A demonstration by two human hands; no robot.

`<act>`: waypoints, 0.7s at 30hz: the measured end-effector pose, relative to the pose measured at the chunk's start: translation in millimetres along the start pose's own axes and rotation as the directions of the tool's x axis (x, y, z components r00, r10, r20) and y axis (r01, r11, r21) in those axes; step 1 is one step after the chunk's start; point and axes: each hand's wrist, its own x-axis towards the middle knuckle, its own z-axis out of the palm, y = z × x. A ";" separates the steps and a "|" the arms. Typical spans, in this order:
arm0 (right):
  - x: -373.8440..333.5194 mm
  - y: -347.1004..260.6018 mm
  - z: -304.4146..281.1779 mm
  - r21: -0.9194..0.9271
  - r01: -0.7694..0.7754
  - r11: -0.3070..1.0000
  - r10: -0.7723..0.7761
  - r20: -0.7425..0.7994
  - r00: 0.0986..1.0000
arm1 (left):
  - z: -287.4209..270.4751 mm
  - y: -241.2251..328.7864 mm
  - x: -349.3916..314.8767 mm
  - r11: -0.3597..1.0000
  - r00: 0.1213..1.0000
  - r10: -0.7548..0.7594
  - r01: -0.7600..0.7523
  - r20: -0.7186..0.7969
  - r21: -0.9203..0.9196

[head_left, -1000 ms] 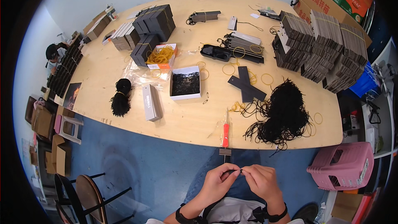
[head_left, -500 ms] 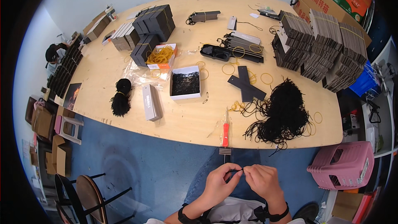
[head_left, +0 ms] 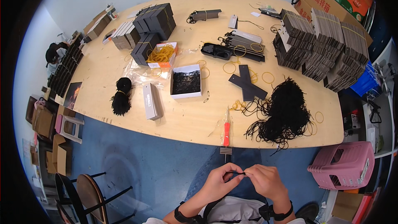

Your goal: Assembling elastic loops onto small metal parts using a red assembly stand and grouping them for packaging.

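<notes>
Counter (head_left: 186, 120): pale wood, bowed by the lens, above a blue floor (head_left: 153, 161), with stacked card pieces (head_left: 327, 54) at far right.
Black cord (head_left: 237, 174): a thin dark strand between the two hands, over the lap and just off the counter's near edge; its ends are hidden, so knot or fitting cannot be told.
Left hand (head_left: 222, 181): thumb and forefinger curled into a ring and nearly meeting, with the strand held between them.
Right hand (head_left: 266, 182): fingertips pinched close together on the strand's right end, the other fingers folded in.
Cord handling: probably very light, soft and limp, hard to break but quick to twist or slip from a loose pinch.
Where to hold: likely best by fingertips close to the end, one hand on each side, leaving a short span taut.
Loose cord pile (head_left: 288, 112): near right on the counter, tangled; single strands there would probably snag.
Tied cord bundle (head_left: 121, 97): left, gathered at its middle by a band.
White box (head_left: 186, 96): near the middle, holding small dark pieces.
Red-handled tool (head_left: 226, 134): at the near edge, pointing away.
</notes>
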 end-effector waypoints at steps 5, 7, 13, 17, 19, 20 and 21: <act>0.5 -2.7 0.7 -0.017 0.013 1.000 -0.014 -0.063 0.998 | 1.0 -3.5 2.4 0.998 1.000 0.001 -0.002 -0.020 -0.064; 0.9 -3.3 -1.5 -0.055 0.039 0.998 -0.041 -0.039 0.998 | 0.6 -3.0 2.5 0.999 1.000 0.013 -0.014 -0.017 -0.034; 3.1 -1.5 -4.8 -0.040 0.084 0.996 -0.085 -0.027 0.996 | -6.2 4.7 0.9 0.994 0.996 -0.028 0.037 0.087 -0.099; 1.7 -0.3 -1.7 0.074 0.107 0.992 -0.102 -0.070 0.992 | -7.8 8.3 1.1 0.918 0.960 -0.097 0.188 0.262 -0.349; 0.6 -0.3 0.3 0.091 0.107 0.990 -0.099 -0.085 0.991 | -7.2 8.9 2.2 0.903 0.955 -0.087 0.195 0.282 -0.383; -0.1 -0.4 0.5 0.111 0.112 0.987 -0.101 -0.105 0.989 | -7.3 9.1 2.3 0.892 0.952 -0.070 0.193 0.298 -0.408; -0.8 -0.6 0.5 0.111 0.112 0.987 -0.101 -0.105 0.989 | -7.2 9.2 2.4 0.892 0.952 -0.069 0.193 0.298 -0.409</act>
